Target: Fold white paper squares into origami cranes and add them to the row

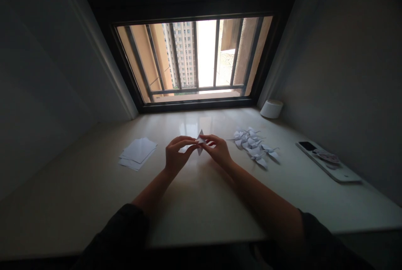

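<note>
Two hands meet at the centre of the frame, head view. The left hand (176,153) and the right hand (218,149) each pinch one side of a small folded paper piece (200,140), held just above the tabletop (201,203); its white point stands upward between the fingertips.

Handling, as I judge it: thin paper keeps a crease best when the edges are lined up first, then pressed flat with a fingernail from the middle outward; pinch lightly so the point does not crumple.

Materials and shapes:
- Stack of flat white sheets (138,153), left of centre, squarish, slightly fanned.
- Heap of finished paper cranes (253,144), right of centre, spiky, thin-winged, lying near the right hand but apart from it.
- Tabletop, pale and glossy, catching window light.
- Low round white container (271,108), upper right by the window frame, matt.
- Long white tray (329,163), far right, with a dark phone (307,146) lying on it.
- Barred window (194,58), upper centre.
</note>
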The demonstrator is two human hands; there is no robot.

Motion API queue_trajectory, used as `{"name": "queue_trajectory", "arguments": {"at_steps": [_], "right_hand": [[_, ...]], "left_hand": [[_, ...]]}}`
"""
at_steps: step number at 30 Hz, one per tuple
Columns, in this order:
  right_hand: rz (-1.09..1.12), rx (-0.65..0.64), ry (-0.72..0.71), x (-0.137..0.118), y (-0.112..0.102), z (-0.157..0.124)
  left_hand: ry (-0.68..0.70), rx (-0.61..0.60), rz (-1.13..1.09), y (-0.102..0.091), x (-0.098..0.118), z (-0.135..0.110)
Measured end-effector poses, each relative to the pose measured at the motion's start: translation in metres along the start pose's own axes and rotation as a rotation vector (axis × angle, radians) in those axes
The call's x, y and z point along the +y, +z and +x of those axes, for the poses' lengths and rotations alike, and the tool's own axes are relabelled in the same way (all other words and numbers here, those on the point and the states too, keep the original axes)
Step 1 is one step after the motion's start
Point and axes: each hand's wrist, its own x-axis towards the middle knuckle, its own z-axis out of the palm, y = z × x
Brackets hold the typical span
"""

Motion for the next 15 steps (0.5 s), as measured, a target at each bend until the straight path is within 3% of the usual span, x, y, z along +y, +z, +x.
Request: {"name": "queue_trajectory", "arguments": {"at_steps": [5, 8, 10, 15], "right_hand": [[0.113, 0.064, -0.013, -0.003, 0.001, 0.001], [0.189, 0.059, -0.046, -0.007, 0.003, 0.000], [0.216, 0.052, -0.033, -0.007, 0.003, 0.000], [0.210, 0.038, 0.004, -0.005, 0.004, -0.001]], "left_hand": [[-0.208, -0.052, -0.063, 0.003, -0.007, 0.001], [-0.434, -0.216, -0.291, 0.010, -0.016, -0.001], [-0.514, -0.269, -0.416, 0.015, -0.019, -0.004], [-0.650, -0.253, -0.555, 0.018, -0.017, -0.005]]}}
